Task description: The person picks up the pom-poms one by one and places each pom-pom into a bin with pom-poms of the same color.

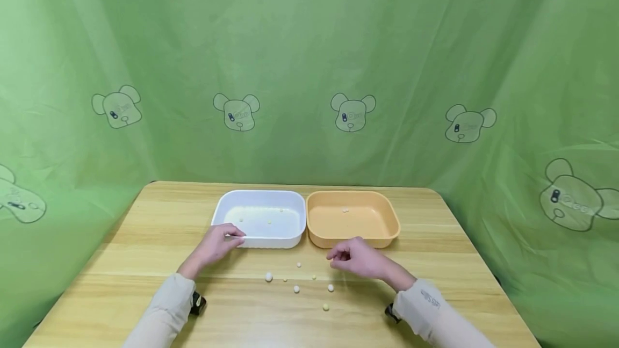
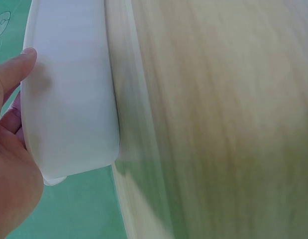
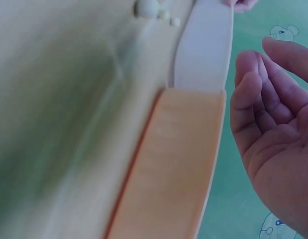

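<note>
My left hand is at the near left corner of the white tray. Its thumb overlaps the rim from outside in the left wrist view, while the other fingers are partly hidden behind the wall; no ball shows in them. Just in front of the orange tray, my right hand hovers with loosely bent fingers and nothing visible between them. Between the hands, several small balls lie on the table, among them a large white ball, a smaller white ball and a yellow ball.
The two trays stand side by side on the wooden table. Inside the white one are a few tiny yellowish balls; tiny pale balls sit in the orange one. A green curtain with bear-head prints surrounds the table's back and sides.
</note>
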### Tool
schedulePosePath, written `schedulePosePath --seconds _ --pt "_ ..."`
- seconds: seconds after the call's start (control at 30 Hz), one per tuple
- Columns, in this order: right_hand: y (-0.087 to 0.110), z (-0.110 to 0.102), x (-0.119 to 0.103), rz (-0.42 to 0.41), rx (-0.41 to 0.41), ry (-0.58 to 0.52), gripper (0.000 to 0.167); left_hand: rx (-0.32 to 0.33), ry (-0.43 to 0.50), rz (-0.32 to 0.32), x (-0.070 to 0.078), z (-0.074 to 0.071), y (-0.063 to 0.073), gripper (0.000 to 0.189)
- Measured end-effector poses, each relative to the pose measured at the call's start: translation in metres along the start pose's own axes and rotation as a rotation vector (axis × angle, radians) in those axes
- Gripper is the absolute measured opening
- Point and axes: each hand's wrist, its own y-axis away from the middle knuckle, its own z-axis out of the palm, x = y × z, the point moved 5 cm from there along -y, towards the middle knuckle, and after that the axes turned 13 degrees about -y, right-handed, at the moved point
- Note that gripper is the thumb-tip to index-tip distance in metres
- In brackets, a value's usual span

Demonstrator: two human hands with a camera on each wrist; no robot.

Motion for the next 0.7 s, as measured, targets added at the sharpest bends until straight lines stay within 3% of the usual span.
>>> schedulePosePath --seconds 0.43,0.7 --pt "0.018 0.031 0.015 0.024 -0.132 -0.101 0.013 -0.003 -0.005 -0.005 0.003 -0.002 -0.001 0.008" --pt "0.024 0.044 0.015 0.008 -0.198 -0.014 0.017 0.002 -0.003 -0.005 0.003 -0.002 0.001 0.008"
